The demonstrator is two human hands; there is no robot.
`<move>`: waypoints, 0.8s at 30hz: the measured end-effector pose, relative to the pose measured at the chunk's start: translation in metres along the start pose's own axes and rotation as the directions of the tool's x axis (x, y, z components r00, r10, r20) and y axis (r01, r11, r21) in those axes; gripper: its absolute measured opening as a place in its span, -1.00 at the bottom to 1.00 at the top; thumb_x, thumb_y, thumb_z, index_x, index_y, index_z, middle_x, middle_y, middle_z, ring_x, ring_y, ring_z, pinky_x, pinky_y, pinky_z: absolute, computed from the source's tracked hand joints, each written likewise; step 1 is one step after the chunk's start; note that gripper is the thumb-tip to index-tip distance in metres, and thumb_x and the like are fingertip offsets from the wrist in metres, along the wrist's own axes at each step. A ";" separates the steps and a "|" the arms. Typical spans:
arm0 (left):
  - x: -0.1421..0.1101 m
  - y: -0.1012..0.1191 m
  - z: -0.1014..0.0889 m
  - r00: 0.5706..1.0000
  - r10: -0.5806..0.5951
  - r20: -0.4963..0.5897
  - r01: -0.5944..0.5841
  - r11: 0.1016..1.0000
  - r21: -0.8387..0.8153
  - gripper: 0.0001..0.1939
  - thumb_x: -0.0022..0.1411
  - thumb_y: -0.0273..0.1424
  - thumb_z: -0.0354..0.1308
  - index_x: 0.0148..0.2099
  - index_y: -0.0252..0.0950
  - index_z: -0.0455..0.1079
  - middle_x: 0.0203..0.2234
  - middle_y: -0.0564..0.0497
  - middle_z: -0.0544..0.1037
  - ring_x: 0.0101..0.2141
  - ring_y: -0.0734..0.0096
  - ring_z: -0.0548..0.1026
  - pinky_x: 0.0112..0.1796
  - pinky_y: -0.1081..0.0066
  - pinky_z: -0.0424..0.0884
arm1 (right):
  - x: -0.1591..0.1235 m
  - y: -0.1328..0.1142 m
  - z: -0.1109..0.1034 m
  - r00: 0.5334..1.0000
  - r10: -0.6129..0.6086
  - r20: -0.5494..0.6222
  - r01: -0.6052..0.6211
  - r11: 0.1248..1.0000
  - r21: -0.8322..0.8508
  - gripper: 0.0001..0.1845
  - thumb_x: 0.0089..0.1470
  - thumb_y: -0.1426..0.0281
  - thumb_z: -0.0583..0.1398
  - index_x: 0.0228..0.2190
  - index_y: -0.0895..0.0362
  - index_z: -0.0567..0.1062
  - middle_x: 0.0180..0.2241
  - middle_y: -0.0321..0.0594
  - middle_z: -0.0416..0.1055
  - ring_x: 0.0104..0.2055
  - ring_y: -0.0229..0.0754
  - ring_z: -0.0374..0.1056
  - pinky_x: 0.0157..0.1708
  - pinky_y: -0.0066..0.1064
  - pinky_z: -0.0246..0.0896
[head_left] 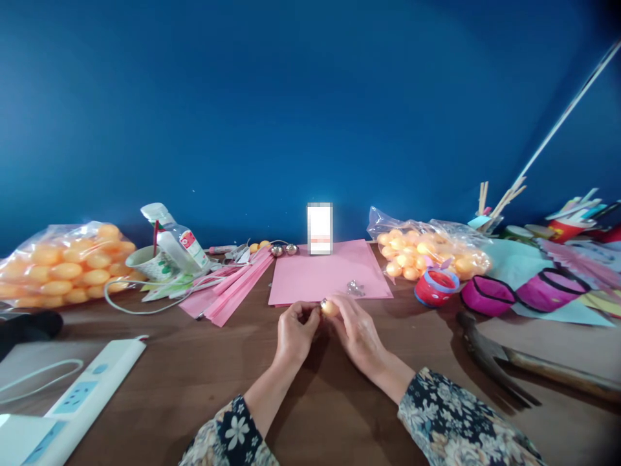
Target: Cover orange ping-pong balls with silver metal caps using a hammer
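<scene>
Over the front edge of the pink paper [330, 278], my right hand [359, 331] is closed around an orange ping-pong ball [330, 309]. A small shiny metallic piece [324, 301] shows at the ball's upper left side; its kind is too small to make out. My left hand [297, 333] is pinched close beside the ball, thumb against fingers, and whatever sits between its fingertips is hidden. On the paper behind my right hand lies a little pile of shiny pieces [355, 287].
Bags of orange balls stand left [65, 270] and right [412, 249]. A claw hammer [504, 359] lies right, near a red cup [436, 287] and magenta fabric pouches [488, 296]. Left are a power strip [99, 375], a bottle [182, 246] and pink strips [233, 285].
</scene>
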State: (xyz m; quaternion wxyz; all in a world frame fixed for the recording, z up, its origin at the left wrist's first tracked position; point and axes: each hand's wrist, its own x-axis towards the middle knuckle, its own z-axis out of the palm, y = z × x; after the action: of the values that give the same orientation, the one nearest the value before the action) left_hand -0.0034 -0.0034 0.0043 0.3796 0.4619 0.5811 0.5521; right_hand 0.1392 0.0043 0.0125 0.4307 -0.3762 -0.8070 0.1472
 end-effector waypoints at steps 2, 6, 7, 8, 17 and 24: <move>-0.001 0.002 0.000 1.000 0.010 -0.006 -0.010 1.000 0.016 -0.81 -0.01 -0.31 0.17 -0.40 -0.36 0.43 -0.57 0.00 0.53 -0.54 0.43 0.46 -0.47 0.48 0.38 | -0.001 0.000 0.001 1.000 0.010 -0.025 -0.009 1.000 0.024 -0.72 0.13 0.48 0.02 -0.09 0.11 0.30 -0.12 -0.07 0.36 -0.06 -0.11 0.31 -0.07 -0.26 0.26; -0.001 0.003 0.000 0.999 0.039 0.025 -0.040 0.999 0.034 -0.81 0.02 -0.30 0.16 -0.37 -0.35 0.42 -0.54 -0.01 0.52 -0.51 0.40 0.48 -0.44 0.45 0.41 | -0.002 0.004 0.004 0.997 0.040 -0.058 -0.036 0.996 0.078 -0.70 0.11 0.48 0.04 -0.09 0.10 0.29 -0.14 -0.09 0.37 -0.08 -0.11 0.31 -0.09 -0.26 0.26; -0.002 0.003 0.000 0.998 0.048 0.035 -0.049 0.998 0.036 -0.80 0.04 -0.29 0.15 -0.36 -0.34 0.42 -0.53 -0.01 0.52 -0.50 0.40 0.48 -0.43 0.44 0.42 | -0.002 0.005 0.005 0.997 0.051 -0.058 -0.046 0.995 0.093 -0.70 0.11 0.48 0.05 -0.08 0.09 0.29 -0.14 -0.09 0.37 -0.08 -0.11 0.30 -0.09 -0.26 0.26; -0.002 0.002 0.000 0.997 0.057 0.044 -0.058 0.998 0.036 -0.79 0.05 -0.28 0.14 -0.36 -0.34 0.41 -0.53 -0.01 0.52 -0.50 0.39 0.48 -0.42 0.43 0.42 | -0.002 0.005 0.005 0.996 0.067 -0.057 -0.061 0.992 0.108 -0.70 0.11 0.48 0.06 -0.08 0.09 0.29 -0.13 -0.09 0.37 -0.08 -0.11 0.30 -0.08 -0.26 0.25; -0.001 -0.001 0.002 0.999 -0.024 0.044 0.037 0.945 -0.324 -0.62 0.08 -0.21 0.14 -0.08 -0.30 0.38 -0.22 -0.11 0.53 -0.24 0.27 0.51 -0.19 0.30 0.44 | -0.001 0.002 0.004 0.972 0.233 0.020 -0.227 0.918 0.326 -0.69 0.15 0.38 0.05 -0.05 0.08 0.27 -0.06 -0.12 0.36 -0.04 -0.13 0.32 -0.05 -0.29 0.26; -0.002 -0.001 0.004 0.966 -0.070 0.248 0.178 0.877 -0.447 -0.55 0.10 -0.23 0.14 0.02 -0.30 0.37 -0.14 -0.13 0.53 -0.12 0.18 0.47 -0.09 0.20 0.38 | 0.001 0.004 0.004 0.968 0.250 0.035 -0.243 0.886 0.395 -0.70 0.14 0.34 0.06 -0.07 0.08 0.34 -0.01 -0.11 0.30 0.06 -0.12 0.22 0.06 -0.25 0.16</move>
State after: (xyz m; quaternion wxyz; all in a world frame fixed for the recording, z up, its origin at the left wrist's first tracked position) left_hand 0.0011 -0.0041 0.0029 0.5771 0.3784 0.4137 0.5938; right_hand 0.1381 0.0081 0.0084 0.4824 -0.3820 -0.7025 0.3577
